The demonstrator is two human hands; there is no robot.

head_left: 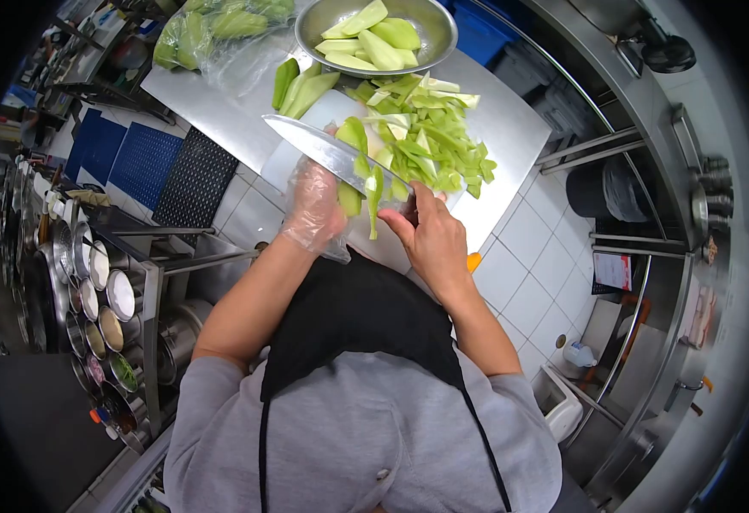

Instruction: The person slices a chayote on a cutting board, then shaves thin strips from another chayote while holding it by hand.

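Note:
My left hand point(313, 203), in a clear plastic glove, is closed round a pale green vegetable piece point(349, 198), partly hidden by the blade. My bare right hand point(436, 244) grips a large kitchen knife point(327, 152), its handle mostly covered by the fingers. The blade slants across the vegetable, its tip pointing up and left. Green slices cling to the blade near its middle. Beneath lies a white cutting board point(333, 107). A heap of cut green slices point(430, 141) spreads beyond the knife on the right. Uncut green wedges point(307, 90) rest beyond the blade tip.
A steel bowl point(306, 38) holding peeled pale green pieces stands at the table's far side. Beside it is a clear plastic bag point(233, 51) of green vegetables. The steel table point(511, 128) has edges at both sides. Shelves with several containers point(121, 295) stand left.

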